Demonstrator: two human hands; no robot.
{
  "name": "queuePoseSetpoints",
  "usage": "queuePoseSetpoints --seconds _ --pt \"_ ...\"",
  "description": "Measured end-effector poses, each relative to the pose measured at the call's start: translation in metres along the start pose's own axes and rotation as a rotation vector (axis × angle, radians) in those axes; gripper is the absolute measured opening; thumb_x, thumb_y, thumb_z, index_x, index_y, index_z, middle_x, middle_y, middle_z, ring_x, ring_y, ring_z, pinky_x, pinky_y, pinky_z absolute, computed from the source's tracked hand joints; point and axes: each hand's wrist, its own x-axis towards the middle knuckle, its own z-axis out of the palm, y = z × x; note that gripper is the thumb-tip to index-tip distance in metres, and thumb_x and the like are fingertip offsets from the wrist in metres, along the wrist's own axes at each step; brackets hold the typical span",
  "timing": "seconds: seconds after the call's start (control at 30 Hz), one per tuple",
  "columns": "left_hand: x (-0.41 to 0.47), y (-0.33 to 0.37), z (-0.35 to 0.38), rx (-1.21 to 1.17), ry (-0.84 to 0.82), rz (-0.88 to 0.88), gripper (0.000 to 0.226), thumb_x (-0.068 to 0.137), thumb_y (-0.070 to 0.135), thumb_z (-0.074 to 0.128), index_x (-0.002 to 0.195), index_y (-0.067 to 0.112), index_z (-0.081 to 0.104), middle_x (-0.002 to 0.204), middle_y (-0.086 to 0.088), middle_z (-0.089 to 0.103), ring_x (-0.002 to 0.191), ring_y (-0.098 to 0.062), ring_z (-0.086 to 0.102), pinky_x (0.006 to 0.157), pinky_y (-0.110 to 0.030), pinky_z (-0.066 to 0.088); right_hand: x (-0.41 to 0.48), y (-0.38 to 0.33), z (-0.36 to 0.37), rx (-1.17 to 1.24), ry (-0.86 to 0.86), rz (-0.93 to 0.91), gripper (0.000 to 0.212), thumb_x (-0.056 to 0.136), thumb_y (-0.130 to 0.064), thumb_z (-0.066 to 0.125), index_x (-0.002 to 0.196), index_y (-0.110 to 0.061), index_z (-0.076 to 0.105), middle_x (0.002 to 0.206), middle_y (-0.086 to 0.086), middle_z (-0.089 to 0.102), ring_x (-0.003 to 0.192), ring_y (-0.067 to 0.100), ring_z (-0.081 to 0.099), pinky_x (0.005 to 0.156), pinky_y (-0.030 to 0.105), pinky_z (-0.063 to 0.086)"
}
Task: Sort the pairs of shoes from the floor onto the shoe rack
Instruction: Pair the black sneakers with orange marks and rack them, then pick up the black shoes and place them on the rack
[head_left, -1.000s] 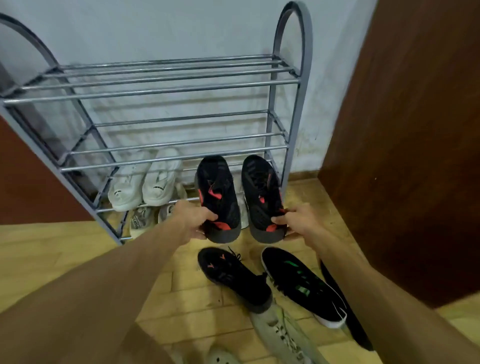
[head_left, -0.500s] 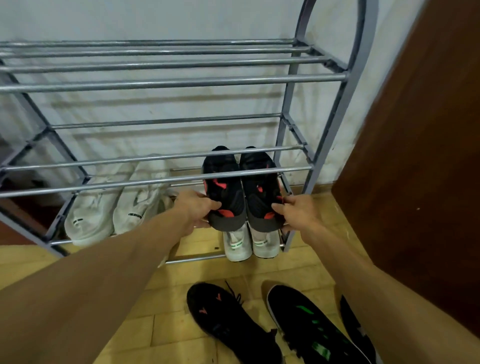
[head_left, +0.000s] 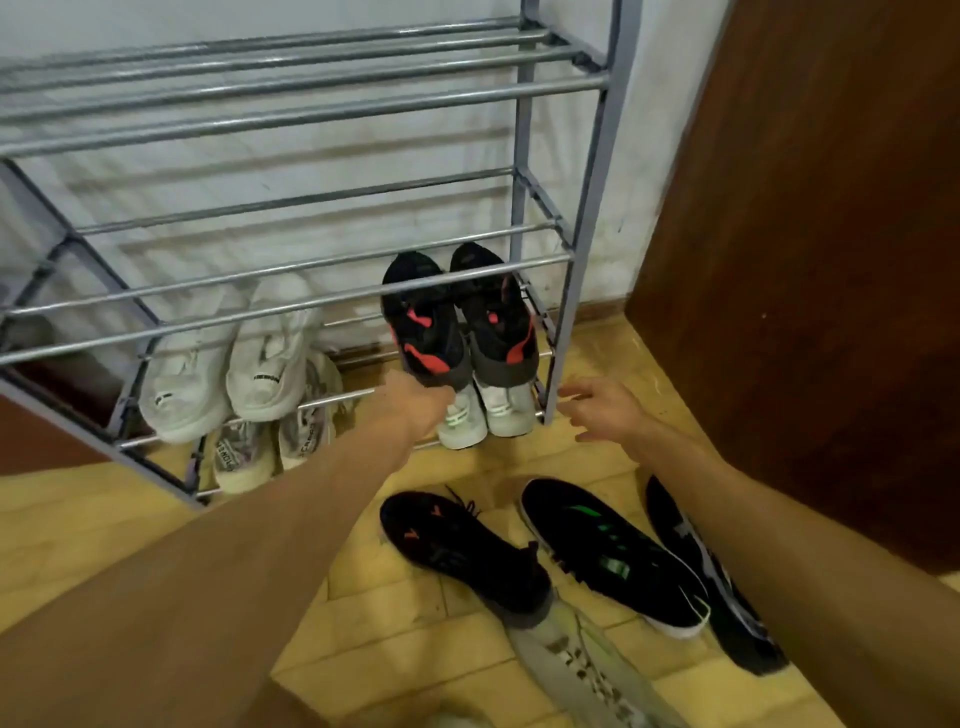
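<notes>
A grey metal shoe rack (head_left: 587, 218) stands against the white wall. A black pair with red marks (head_left: 457, 322) rests on its second-lowest shelf at the right, heels toward me. My left hand (head_left: 415, 408) is just below the left shoe's heel, fingers loose, touching or nearly touching it. My right hand (head_left: 605, 410) hovers open beside the rack's right post, holding nothing. On the floor lie a black shoe with orange marks (head_left: 462, 556), a black shoe with green stripes (head_left: 613, 556), a dark shoe (head_left: 711, 571) and a grey shoe (head_left: 587, 670).
A white pair (head_left: 228, 374) sits on the same shelf at the left. The lowest shelf holds a grey patterned pair (head_left: 270, 441) and a white pair with green marks (head_left: 483, 410). A brown wooden door (head_left: 810, 234) stands close on the right. The floor is yellow tile.
Both hands slid the black and red pair onto the shelf, then let go. My right hand has pulled back to the right, my left hand has dropped below the heel.
</notes>
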Motion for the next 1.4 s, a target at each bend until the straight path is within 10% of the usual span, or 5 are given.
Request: queuePoseSetpoints --seconds 0.13,0.5,0.7,1.0,1.4 --pt "-0.058 -0.004 0.012 0.131 -0.177 0.029 0.019 0.088 0.022 0.057 0.073 0.018 0.047 0.092 -0.008 0.048 0.084 -0.023 0.047 0.076 -0.033 0.039 -0.033 0.034 -0.007 -0.119 -0.087 0.049 0.036 0.092 -0.020 0.061 0.126 -0.009 0.059 0.120 0.013 0.062 0.109 0.028 0.061 0.089 0.038 0.054" --pt "-0.140 -0.065 0.064 0.474 -0.561 0.227 0.030 0.090 0.030 0.058 0.118 0.022 0.062 0.114 0.005 0.059 0.104 -0.009 0.053 0.085 -0.021 0.038 -0.098 0.139 -0.027 -0.489 -0.277 0.081 0.045 0.098 -0.025 0.053 0.138 -0.004 0.049 0.148 0.011 0.045 0.134 0.029 0.043 0.107 0.035 0.037" --pt "-0.136 -0.085 0.078 0.551 -0.582 0.191 0.030 0.088 0.036 0.058 0.116 0.025 0.063 0.109 0.007 0.059 0.105 -0.012 0.056 0.088 -0.025 0.043 -0.111 0.179 -0.021 -0.540 -0.196 0.172 0.017 0.094 -0.016 0.050 0.094 -0.001 0.057 0.078 0.021 0.046 0.060 0.024 0.041 0.057 0.033 0.031" --pt "-0.101 -0.083 0.081 0.539 -0.449 0.100 0.013 0.091 0.019 0.052 0.088 0.025 0.063 0.098 0.003 0.057 0.095 -0.015 0.053 0.082 -0.027 0.041 -0.068 0.158 0.057 -0.362 -0.227 0.107 0.053 0.093 -0.044 0.054 0.134 -0.011 0.054 0.137 0.009 0.054 0.125 0.027 0.050 0.093 0.031 0.041" --pt "-0.075 -0.112 0.055 0.463 -0.364 -0.114 0.024 0.091 0.013 0.046 0.068 0.010 0.054 0.064 -0.003 0.048 0.059 -0.018 0.047 0.063 -0.029 0.041 -0.023 0.131 0.127 -0.462 -0.340 0.196 0.044 0.085 -0.026 0.066 0.119 -0.002 0.052 0.107 0.013 0.058 0.099 0.027 0.061 0.075 0.034 0.054"
